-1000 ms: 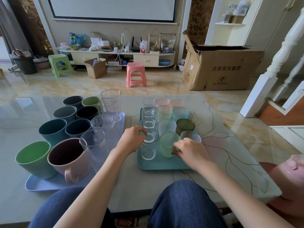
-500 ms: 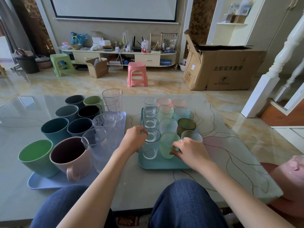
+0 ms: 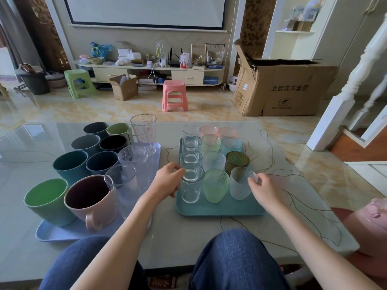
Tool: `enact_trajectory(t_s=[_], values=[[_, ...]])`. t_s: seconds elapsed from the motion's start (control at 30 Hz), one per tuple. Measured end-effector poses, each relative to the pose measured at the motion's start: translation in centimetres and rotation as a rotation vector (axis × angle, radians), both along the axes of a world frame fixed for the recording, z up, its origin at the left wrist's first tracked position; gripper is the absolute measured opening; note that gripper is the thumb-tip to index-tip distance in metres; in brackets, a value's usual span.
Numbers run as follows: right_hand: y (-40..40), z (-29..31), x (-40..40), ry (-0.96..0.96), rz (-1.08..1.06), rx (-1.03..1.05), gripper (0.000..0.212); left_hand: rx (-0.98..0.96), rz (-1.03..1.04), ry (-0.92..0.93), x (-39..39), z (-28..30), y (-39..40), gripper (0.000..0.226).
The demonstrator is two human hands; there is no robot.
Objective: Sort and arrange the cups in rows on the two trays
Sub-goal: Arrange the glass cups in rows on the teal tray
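Observation:
A teal tray (image 3: 219,209) holds several small glasses in three rows. My left hand (image 3: 166,182) grips the nearest clear glass (image 3: 191,185) at its rim, in the tray's left row. My right hand (image 3: 261,188) pinches the rim of a frosted white glass (image 3: 239,185), which tilts at the tray's near right corner. A light green textured glass (image 3: 215,185) stands between those two. To the left, a lilac tray (image 3: 62,233) carries several large cups, among them a pink mug (image 3: 92,200), a green cup (image 3: 47,200) and clear plastic tumblers (image 3: 134,162).
The trays sit on a glossy marble-look table (image 3: 199,237). My knees in blue jeans press against its near edge. A pink lidded container (image 3: 368,225) stands at the right edge. Beyond the table are a pink stool (image 3: 174,95) and a cardboard box (image 3: 282,86).
My right hand left the light green glass, moved right and took the frosted white glass, which now tilts nearer to me. My left hand stays on the clear glass.

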State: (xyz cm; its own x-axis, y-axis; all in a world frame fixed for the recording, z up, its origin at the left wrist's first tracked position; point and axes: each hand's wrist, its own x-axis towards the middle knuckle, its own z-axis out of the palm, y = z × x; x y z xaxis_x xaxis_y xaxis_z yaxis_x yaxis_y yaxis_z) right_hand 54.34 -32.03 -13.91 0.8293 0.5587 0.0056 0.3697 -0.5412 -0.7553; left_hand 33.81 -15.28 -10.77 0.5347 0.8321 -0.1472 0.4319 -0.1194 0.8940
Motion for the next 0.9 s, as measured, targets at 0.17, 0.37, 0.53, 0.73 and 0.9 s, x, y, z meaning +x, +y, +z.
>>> enact_trajectory(t_s=[0.17, 0.37, 0.53, 0.73, 0.9], values=[[0.4, -0.7, 0.4, 0.023, 0.019, 0.028, 0.025, -0.029, -0.006, -0.017, 0.0, 0.1, 0.1, 0.021], [1.2, 3.7, 0.5, -0.291, -0.090, 0.028, 0.025, -0.020, 0.093, -0.090, 0.3, 0.0, 1.5, 0.036], [8.6, 6.7, 4.3, -0.517, 0.172, 0.023, 0.020, 0.099, 0.182, -0.106, 2.4, -0.3, 5.1, 0.025], [17.4, 7.5, 8.2, -0.661, 0.361, -0.402, 0.021, 0.236, 0.267, -0.147, 5.3, -2.7, 8.3, 0.023], [19.8, 5.9, 9.9, -0.543, 0.349, -0.511, 0.011, 0.263, 0.318, -0.135, 6.2, -4.8, 9.2, 0.020]])
